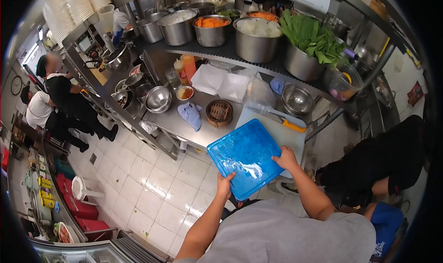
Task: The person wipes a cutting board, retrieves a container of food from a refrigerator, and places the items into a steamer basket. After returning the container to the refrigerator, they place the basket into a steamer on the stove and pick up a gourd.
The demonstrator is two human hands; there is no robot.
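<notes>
A blue rectangular lidded container or tray [244, 157] is held between both hands, tilted, in front of the steel counter. My left hand [225, 184] grips its near left corner, thumb on top. At the right edge my right hand [287, 159] closes round it, thumb also on top. Just beyond lies a white cutting board [295, 147] with an orange-handled knife [294, 126]. A round bamboo steamer [219, 113] and a blue cloth [189, 116] rest on the counter left of the board.
Above the counter, a shelf [184, 48] bears pots of vegetables and leafy greens [311, 37]. Metal bowls [158, 99] stand at the counter's left. Two people [60, 92] stand at the far left; a person in dark clothes [374, 157] bends close on the right. A white stool [83, 189] is lower left.
</notes>
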